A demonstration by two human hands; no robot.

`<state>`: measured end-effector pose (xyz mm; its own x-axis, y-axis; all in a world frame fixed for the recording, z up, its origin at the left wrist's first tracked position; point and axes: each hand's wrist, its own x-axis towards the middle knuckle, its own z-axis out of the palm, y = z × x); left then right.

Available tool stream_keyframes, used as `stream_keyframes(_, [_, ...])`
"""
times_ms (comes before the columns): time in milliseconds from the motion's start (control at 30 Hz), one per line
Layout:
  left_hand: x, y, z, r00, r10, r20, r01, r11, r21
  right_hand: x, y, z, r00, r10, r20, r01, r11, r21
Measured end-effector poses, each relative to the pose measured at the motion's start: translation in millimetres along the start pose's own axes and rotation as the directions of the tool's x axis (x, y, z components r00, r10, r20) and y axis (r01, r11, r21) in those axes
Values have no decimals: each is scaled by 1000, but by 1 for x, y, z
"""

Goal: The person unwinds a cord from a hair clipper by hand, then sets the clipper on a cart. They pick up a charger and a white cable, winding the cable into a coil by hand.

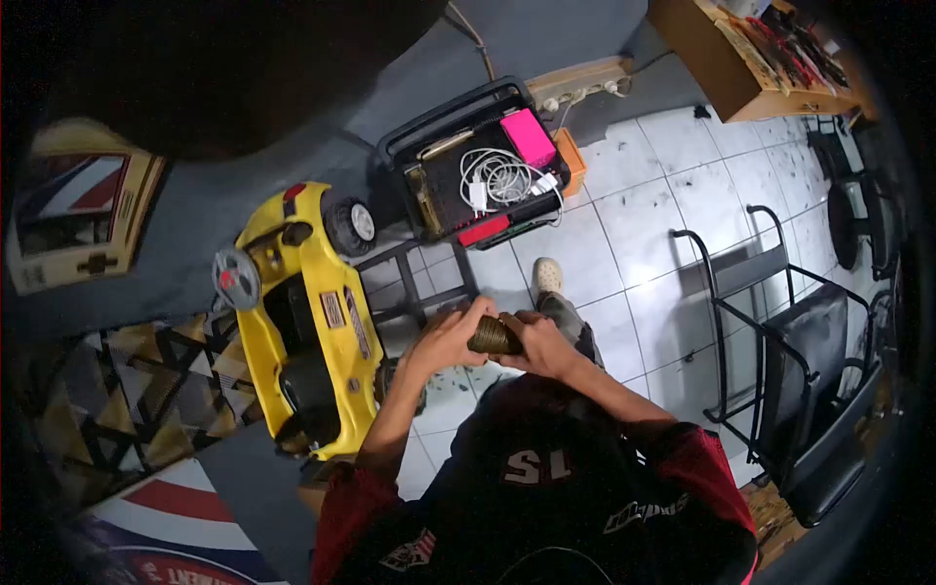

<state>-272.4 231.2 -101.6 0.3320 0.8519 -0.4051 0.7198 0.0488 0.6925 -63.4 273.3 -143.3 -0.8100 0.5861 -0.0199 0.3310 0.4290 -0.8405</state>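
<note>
A rounded, ribbed olive-brown object (493, 336) is held in front of my torso, between my two hands. My left hand (448, 339) wraps round its left side, with the thumb over the top. On its right side, my right hand (538, 343) grips it with bent fingers. The palms and the far ends of the object are hidden. Beyond the hands lies a black cart top (448, 190) with a coiled white cable (502, 180) and a pink box (527, 137) on it.
A yellow toy car (336, 375) stands at the left beside a dark frame (409, 283). Black metal chairs (804, 341) are at the right. A wooden cabinet (726, 68) is at the upper right, an orange bin (572, 161) behind the cart.
</note>
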Motion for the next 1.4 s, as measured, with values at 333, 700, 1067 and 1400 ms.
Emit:
stream_keyframes(333, [104,-84,-82,983,74,169,-107,975,195,128,66,22,967,249,44,-251,967,41])
stream_keyframes(700, [185,-195,-130,915,228,334,-353,854,382,243,97,94,820,455,-347,-549,798,-249])
stream_keyframes(1067, [219,-233,-137,917,290,273,-395,751,529,299,126,129,647,557,-521,-710,690,-144])
stream_keyframes(1400, [210,-237,-120,948,180,263,-293,818,495,292,117,144,584,525,-619,-729,674,-117])
